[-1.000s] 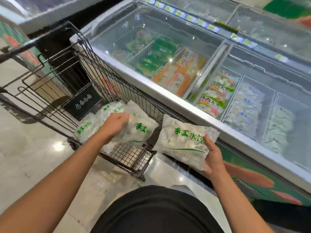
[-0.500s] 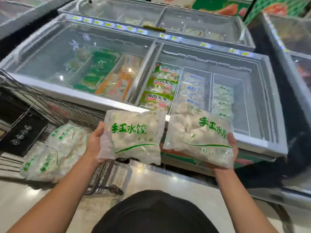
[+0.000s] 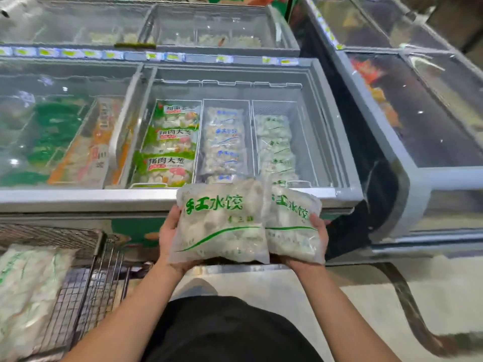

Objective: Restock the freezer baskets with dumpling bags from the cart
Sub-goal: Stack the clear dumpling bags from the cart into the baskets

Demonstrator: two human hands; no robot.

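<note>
two hands, dumpling bags, open freezer

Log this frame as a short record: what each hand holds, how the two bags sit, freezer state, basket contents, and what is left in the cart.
left hand: grips the left bag at its left edge
right hand: grips the right bag at its right edge
bags: side by side, left bag overlapping the right one, green print facing up
position: in front of the freezer rim, not yet inside
right basket: matching green-print bags
middle basket: blue-print bags
left basket: green-labelled bags
cart: more bags remain
</note>
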